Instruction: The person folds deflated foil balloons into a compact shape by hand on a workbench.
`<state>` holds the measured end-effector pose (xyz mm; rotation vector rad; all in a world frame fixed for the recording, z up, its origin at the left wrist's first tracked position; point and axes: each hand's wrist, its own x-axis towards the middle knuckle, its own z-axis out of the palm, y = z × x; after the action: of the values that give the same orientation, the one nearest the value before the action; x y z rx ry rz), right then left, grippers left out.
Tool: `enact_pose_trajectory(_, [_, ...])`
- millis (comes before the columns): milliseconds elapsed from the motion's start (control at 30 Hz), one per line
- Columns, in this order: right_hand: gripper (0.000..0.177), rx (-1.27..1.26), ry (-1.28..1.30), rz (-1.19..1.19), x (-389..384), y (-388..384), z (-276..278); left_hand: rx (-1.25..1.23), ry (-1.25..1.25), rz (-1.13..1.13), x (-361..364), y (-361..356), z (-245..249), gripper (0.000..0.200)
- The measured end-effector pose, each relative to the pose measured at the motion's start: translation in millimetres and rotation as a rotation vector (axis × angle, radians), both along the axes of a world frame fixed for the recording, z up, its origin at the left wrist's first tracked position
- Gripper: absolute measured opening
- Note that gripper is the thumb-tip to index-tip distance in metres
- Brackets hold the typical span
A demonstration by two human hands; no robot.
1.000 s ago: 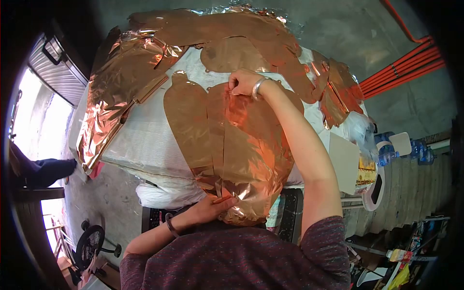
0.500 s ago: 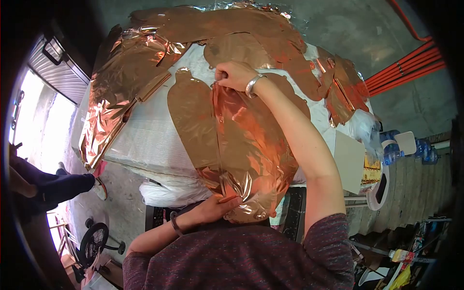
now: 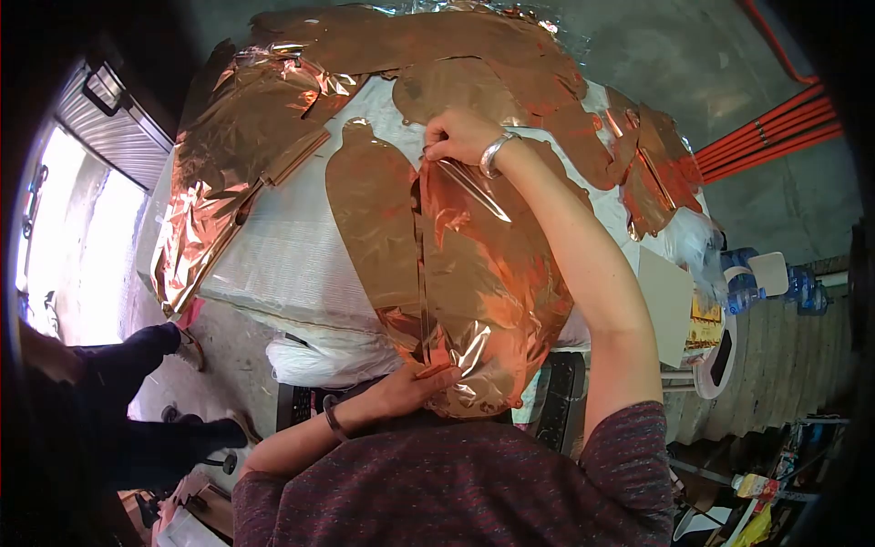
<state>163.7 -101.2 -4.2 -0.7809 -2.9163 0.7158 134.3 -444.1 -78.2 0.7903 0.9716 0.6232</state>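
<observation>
A shiny copper-coloured foil sheet [image 3: 474,283] lies across the near edge of the white-covered table [image 3: 283,246]. My right hand [image 3: 456,135], with a silver bracelet at the wrist, pinches the sheet's upper edge. Down at the near end, my left hand [image 3: 415,387] grips the foil's lower left part between thumb and fingers; a dark bangle is on that wrist. Just left of the held sheet is another flat foil piece [image 3: 365,201], partly beneath it.
More foil sheets [image 3: 237,118] cover the table's left and far sides. A person's dark-clothed legs [image 3: 137,365] are at the left. A keyboard [image 3: 558,401] is by the near edge. Blue water bottles [image 3: 743,273] and a white card [image 3: 663,305] stand right.
My right hand has shifted slightly right with the foil's top edge, opening a wider gap beside the left piece. The other person's legs have moved nearer at the left.
</observation>
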Motion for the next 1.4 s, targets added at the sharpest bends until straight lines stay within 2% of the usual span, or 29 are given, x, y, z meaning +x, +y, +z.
enact_pose_trajectory(100, [0.02, 0.01, -0.049, 0.014, 3.1, -3.0, 6.2, -0.057, -0.016, -0.046, -0.9, 0.5, 2.4, 0.046])
enact_pose_trajectory(233, [0.022, -0.004, 0.036, 0.026, 4.3, 3.0, -4.7, 0.061, 0.012, 0.037, 2.1, 1.5, 8.4, 0.042])
enact_pose_trajectory(433, [0.025, -0.105, -0.137, 0.094, -1.4, 10.5, -3.0, 0.109, 0.062, 0.039, 2.6, 0.1, 6.5, 0.04])
enact_pose_trajectory(567, [0.015, -0.056, -0.125, 0.157, 8.2, 10.5, 6.3, 0.105, -0.029, 0.067, 3.4, -1.3, 0.8, 0.042])
enact_pose_trajectory(633, [0.012, -0.021, -0.132, 0.161, 21.1, 12.1, 14.1, 0.097, 0.022, 0.045, 3.5, -4.5, -12.4, 0.041])
enact_pose_trajectory(700, [0.009, -0.268, -0.155, -0.028, 34.6, 12.0, 24.6, 0.092, 0.074, 0.019, 2.8, -5.3, -13.2, 0.041])
enact_pose_trajectory(733, [0.009, -0.31, -0.19, -0.058, 39.5, 11.2, 31.6, 0.078, 0.085, 0.012, 2.0, -4.1, -7.1, 0.039])
enact_pose_trajectory(800, [0.011, -0.355, -0.186, -0.092, 44.3, 19.9, 25.3, 0.067, 0.097, 0.005, 2.7, -1.9, -2.8, 0.038])
enact_pose_trajectory(867, [0.016, -0.388, -0.153, -0.11, 45.1, 23.2, 21.2, 0.224, -0.045, 0.115, 5.2, 0.0, -1.8, 0.034])
enact_pose_trajectory(967, [0.019, -0.42, -0.124, -0.112, 39.7, 20.4, 13.3, 0.22, -0.028, 0.187, 4.8, -1.7, 4.8, 0.03])
enact_pose_trajectory(1100, [0.022, -0.246, -0.133, -0.048, 30.7, 27.1, 0.8, 0.176, -0.1, 0.133, -1.3, -0.5, 9.4, 0.029])
enact_pose_trajectory(1167, [0.022, -0.225, -0.118, -0.034, 30.9, 28.2, -1.9, 0.065, -0.048, 0.081, -4.0, 1.1, 14.0, 0.031])
enact_pose_trajectory(1233, [0.023, -0.206, -0.105, -0.017, 30.8, 27.4, -2.7, 0.094, -0.012, 0.095, -4.0, 1.7, 16.6, 0.032])
enact_pose_trajectory(1300, [0.013, -0.221, -0.15, -0.076, 29.5, 21.6, 2.2, 0.099, -0.053, 0.097, -4.3, 2.1, 9.9, 0.032])
enact_pose_trajectory(1400, [0.012, -0.175, -0.157, -0.127, 28.3, 13.2, 10.4, 0.041, -0.108, 0.075, -9.6, 5.1, 15.6, 0.031])
